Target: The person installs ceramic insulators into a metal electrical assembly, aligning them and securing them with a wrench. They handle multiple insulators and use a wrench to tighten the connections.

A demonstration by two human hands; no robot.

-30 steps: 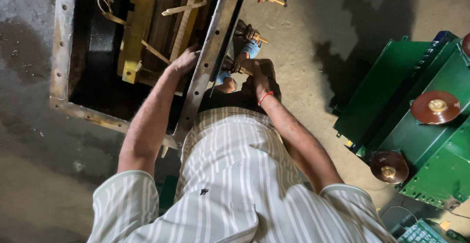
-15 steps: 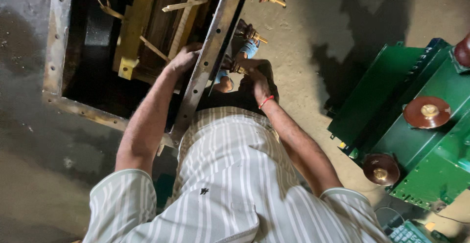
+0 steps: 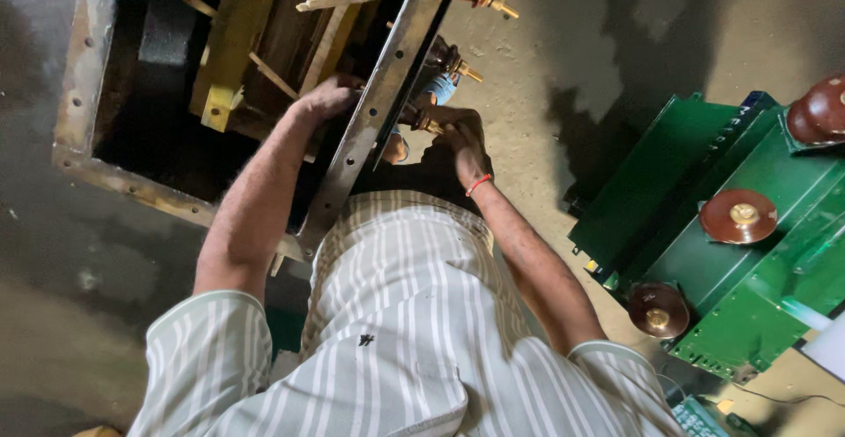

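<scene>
Left hand (image 3: 330,95) gripped inside the tank (image 3: 88,76); right hand (image 3: 462,138) clasped a bushing (image 3: 422,120). Its porcelain could crack if wrenched.

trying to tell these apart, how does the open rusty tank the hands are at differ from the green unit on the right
The open tank has a bare, rusty bolt-holed rim and no lid, so its yellow-framed insides show; the green unit is painted and closed. The left hand reaches inside the tank and the right hand is at its side bushings; nothing touches the green unit. Both carry brown bushings with brass-coloured tips.
</scene>
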